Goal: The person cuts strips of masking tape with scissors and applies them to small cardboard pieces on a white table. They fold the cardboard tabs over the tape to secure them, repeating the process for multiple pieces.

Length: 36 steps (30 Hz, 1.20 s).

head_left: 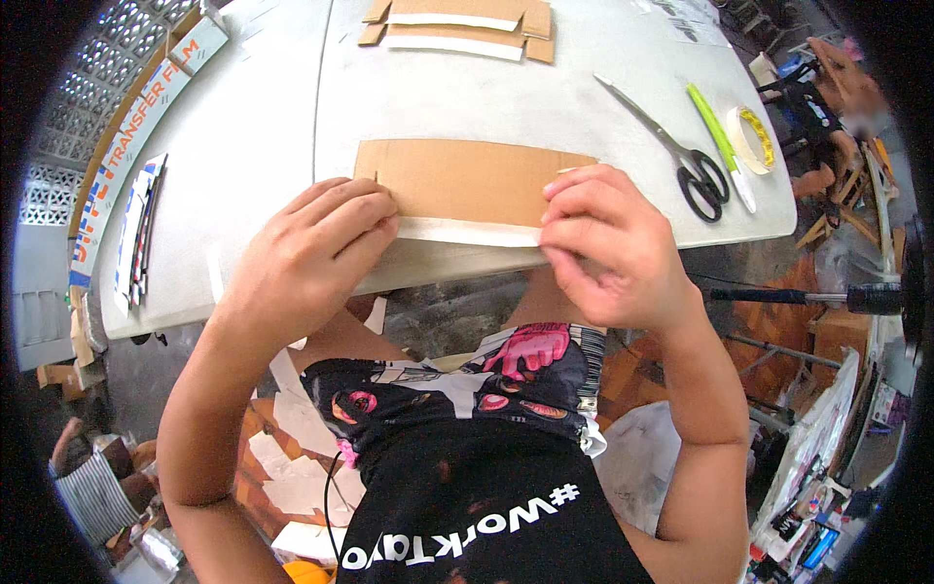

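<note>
A flat brown cardboard piece (477, 180) lies near the front edge of the white table (243, 127). Along its near side runs a white strip (467, 234), which looks like tape or its backing paper. My left hand (316, 238) has its fingers closed over the left end of strip and cardboard; the fingertips are partly hidden. At the opposite end, my right hand (618, 243) pinches the strip's right end between thumb and fingers.
Toward the far side lie more cardboard pieces (467, 12) with white strips. Black-handled scissors (702, 185), a green-and-white pen-like tool (718, 136) and a tape roll (747, 146) are on the right. A long printed box (136, 146) and thin strips (139, 234) occupy the left.
</note>
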{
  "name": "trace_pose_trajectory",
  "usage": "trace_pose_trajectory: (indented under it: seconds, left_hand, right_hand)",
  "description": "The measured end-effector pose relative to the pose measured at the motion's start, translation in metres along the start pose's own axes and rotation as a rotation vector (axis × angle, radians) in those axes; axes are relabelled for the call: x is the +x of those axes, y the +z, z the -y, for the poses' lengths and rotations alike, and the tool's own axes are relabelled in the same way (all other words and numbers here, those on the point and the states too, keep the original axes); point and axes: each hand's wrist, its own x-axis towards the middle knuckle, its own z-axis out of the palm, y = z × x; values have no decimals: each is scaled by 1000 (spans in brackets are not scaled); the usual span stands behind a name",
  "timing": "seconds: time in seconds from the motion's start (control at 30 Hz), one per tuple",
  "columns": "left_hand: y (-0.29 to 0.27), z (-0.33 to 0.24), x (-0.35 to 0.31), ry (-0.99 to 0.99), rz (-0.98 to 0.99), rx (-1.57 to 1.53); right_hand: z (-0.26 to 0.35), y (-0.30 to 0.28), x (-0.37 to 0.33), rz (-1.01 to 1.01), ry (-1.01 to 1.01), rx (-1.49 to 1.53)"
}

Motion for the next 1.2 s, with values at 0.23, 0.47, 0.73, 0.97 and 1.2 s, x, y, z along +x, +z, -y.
trace_pose_trajectory:
  seconds: [0.23, 0.47, 0.73, 0.97, 1.2]
  left_hand:
    - [-4, -10, 10, -87, 112, 40]
    - [-3, -22, 16, -108, 201, 100]
    - [-6, -6, 2, -162, 194, -52]
    - [-13, 27, -4, -297, 7, -325]
    - [-6, 3, 23, -81, 11, -178]
  right_hand:
    - [6, -4, 10, 108, 40, -104]
    - [8, -13, 14, 247, -1, -195]
    - [-6, -20, 8, 244, -49, -99]
    - [-16, -30, 18, 136, 223, 57]
    - [-18, -18, 33, 260, 282, -295]
